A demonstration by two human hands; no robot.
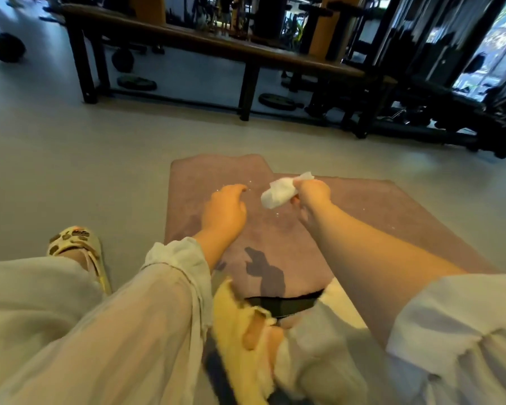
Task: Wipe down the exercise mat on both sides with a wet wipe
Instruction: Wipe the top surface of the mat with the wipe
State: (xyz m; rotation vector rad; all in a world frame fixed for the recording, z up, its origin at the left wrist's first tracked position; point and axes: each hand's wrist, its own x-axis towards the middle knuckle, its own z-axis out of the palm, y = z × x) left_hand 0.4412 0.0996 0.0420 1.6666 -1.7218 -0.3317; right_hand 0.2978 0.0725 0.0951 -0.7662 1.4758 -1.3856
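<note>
I see a dark bench [216, 51] and weight plates [276, 101] beyond the mat's far edge. My right hand [311, 194] pinches the crumpled white wipe [278, 192] above the mauve, suede-like mat [362, 217]; left hand [224, 213] fingers loosely curled, holding nothing.

floor: pale grey, smooth [70, 171], running from the near edge to the gym gear at the back
mat: mauve exercise mat [362, 217] lying flat on the floor, one far corner stepped, a dark damp patch near its near end
slipper: patterned slipper [79, 247] on the floor just left of the mat
bench: long dark-legged bench [246, 92] standing on the floor beyond the mat
plates: weight plates [136, 82] flat on the floor under the bench
ball: dark ball [6, 47] on the floor, far left
</note>
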